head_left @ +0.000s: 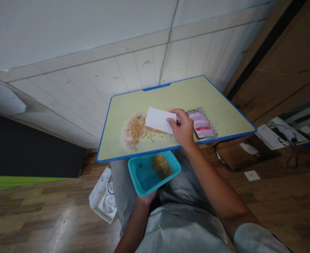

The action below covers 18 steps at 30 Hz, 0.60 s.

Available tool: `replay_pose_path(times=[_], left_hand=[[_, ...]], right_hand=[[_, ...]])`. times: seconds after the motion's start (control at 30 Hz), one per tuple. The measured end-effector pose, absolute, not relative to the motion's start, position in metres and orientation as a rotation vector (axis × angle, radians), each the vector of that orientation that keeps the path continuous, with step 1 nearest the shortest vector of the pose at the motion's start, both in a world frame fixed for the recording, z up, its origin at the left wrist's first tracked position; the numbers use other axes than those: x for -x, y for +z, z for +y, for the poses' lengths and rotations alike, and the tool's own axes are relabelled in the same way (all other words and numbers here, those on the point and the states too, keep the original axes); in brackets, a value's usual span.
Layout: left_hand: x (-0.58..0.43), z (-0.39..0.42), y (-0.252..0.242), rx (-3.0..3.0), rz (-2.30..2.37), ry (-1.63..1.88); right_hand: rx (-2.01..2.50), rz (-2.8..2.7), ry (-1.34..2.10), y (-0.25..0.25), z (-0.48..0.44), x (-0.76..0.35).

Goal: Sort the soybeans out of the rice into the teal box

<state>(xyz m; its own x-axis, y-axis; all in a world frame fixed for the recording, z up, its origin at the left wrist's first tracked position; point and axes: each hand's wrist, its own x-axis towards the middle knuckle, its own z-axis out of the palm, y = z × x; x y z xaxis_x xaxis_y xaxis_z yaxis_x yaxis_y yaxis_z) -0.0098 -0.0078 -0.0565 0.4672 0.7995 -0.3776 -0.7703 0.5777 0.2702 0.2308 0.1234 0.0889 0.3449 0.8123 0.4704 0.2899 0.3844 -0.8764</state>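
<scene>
Yellow beans [134,131] heaped just left of frame centre. Pale table [181,95], blue rim, spans mid-frame; heap sits on its left part. Teal tub [144,177] at lower centre, below the table's near edge, small batch of beans [162,168] in its right end. Right hand [184,130] a bit right of centre, pinching the white card [159,118] by its right end, thumb on top. Left hand [147,198] under the tub's lower side, looks like it's propping it; fingers hidden, can't tell the grip. Phone [193,117] just right of right hand. Card: long axis left-right, dipping slightly to the right, free end towards the heap. Key relation: heap lies left of the right-hand grip, past that free end; thin trail of beans runs right along the card's lower edge. Right hand nearer than left. Card touching beans: can't tell. Fine white grains [124,138] around the heap.
</scene>
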Motion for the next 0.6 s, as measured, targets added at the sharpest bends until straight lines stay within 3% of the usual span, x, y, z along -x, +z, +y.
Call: replay_pose_path(times=[0.6], left_hand=[[0.0073, -0.0094, -0.054, -0.15, 0.565, 0.967]], right_hand=[[1.156, -1.324, 0.529, 0.0907, 0.1217, -0.2305]])
